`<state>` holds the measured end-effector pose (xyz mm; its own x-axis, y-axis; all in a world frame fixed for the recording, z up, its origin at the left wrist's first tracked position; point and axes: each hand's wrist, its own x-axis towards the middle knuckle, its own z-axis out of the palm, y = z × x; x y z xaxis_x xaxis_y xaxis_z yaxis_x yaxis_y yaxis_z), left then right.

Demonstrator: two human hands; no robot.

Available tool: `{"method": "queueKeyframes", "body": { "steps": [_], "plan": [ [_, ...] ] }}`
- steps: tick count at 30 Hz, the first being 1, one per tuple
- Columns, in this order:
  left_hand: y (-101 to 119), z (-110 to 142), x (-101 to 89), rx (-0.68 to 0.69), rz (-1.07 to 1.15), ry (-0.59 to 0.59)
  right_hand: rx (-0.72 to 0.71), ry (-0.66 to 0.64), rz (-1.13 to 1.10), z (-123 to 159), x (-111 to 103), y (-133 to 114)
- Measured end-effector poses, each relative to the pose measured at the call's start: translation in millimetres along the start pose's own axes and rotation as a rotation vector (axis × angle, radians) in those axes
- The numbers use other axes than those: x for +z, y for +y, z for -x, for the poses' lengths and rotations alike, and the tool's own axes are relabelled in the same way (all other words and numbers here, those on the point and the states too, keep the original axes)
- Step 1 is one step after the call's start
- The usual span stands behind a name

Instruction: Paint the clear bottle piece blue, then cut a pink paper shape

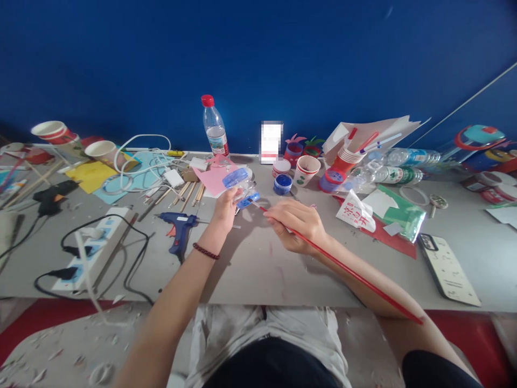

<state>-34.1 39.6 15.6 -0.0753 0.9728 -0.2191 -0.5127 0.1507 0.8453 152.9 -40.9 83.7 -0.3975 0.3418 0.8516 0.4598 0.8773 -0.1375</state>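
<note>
My left hand (228, 207) is closed round a clear plastic piece (247, 186) with blue paint on its upper and lower ends. Its exact kind is hard to make out. A long red-handled paintbrush (355, 268) is pinched in my right hand (299, 223), its tip touching the lower blue end. Just beyond my hands stands an uncovered jar of blue paint (283, 185). Next to it are a paper cup (307, 171) and another small jar (280, 167). Beneath and behind the plastic piece lies pink paper (210, 182).
On the left are a blue glue gun (180, 231), a power strip (95, 250) with black cords, wooden sticks (186, 195) and white cable. A red-capped bottle (215, 132) stands at the back. To the right lie plastic bottles (398, 174), coloured paper and a phone (449, 269).
</note>
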Motion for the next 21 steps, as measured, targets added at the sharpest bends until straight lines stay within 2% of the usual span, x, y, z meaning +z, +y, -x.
{"method": "queueKeyframes", "body": {
  "steps": [11,17,21],
  "plan": [
    [-1.7,-1.9,0.4,0.009,0.004,0.008,0.002,0.0,0.036,0.1,1.3,-1.5],
    [-5.8,-4.2,-0.7,0.011,-0.044,0.025,0.012,-0.083,0.092,1.7,2.0,-1.1],
    [-7.6,-4.6,-0.4,0.02,-0.033,0.051,-0.005,-0.057,0.078,2.2,2.0,-0.8]
  ]
}}
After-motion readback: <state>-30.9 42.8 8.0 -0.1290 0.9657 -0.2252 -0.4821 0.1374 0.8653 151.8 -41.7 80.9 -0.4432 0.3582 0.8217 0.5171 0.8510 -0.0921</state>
